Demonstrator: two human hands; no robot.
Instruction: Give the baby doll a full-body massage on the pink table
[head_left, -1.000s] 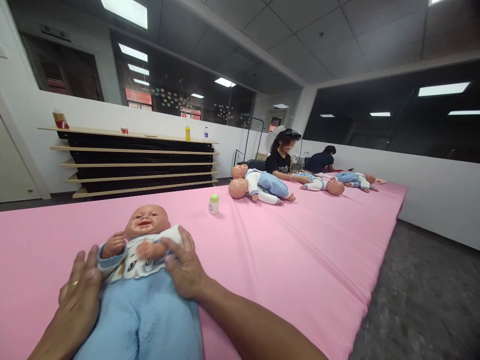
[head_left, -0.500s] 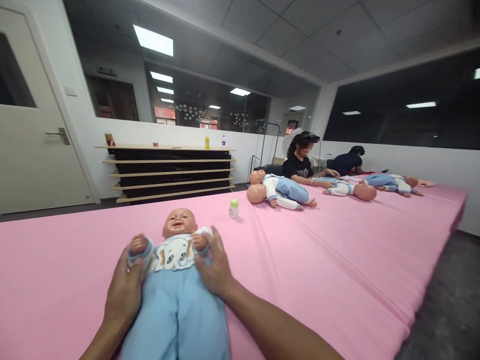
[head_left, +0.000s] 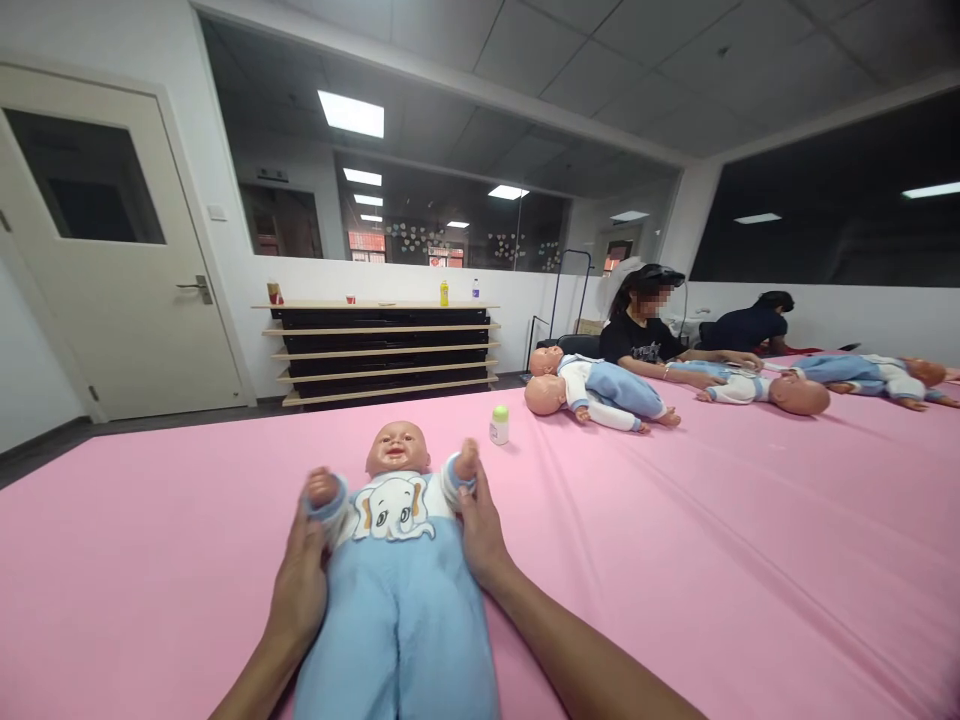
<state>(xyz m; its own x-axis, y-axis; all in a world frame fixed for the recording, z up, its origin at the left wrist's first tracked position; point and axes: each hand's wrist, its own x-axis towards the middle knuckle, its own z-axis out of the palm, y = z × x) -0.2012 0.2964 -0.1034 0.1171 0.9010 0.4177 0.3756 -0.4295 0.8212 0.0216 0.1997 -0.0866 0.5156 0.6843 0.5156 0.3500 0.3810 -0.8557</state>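
A baby doll (head_left: 397,600) in a light-blue and white outfit with an elephant face on its chest lies on its back before me, head away from me. My left hand (head_left: 301,575) grips the doll's arm on the left near its blue cuff. On the other side my right hand (head_left: 484,535) has hold of the opposite forearm, thumb on the inner side and fingers behind it. Both doll arms are bent, fists raised beside the torso. Parts of my fingers are hidden behind the sleeves. Past the doll's head, to the right, stands a small white bottle with a green cap (head_left: 499,425).
The doll rests on a pink-covered table (head_left: 675,560). More dolls (head_left: 600,390) lie farther right, where a person in black (head_left: 641,330) handles one. Another person (head_left: 750,325) leans over beyond. Stacked shelving (head_left: 382,350) with bottles stands against the back wall, left of it a door (head_left: 135,270).
The doll's arm in my right hand has swung outward and up, away from the chest. My left hand keeps its hold. The view has turned left, so everything sits farther right.
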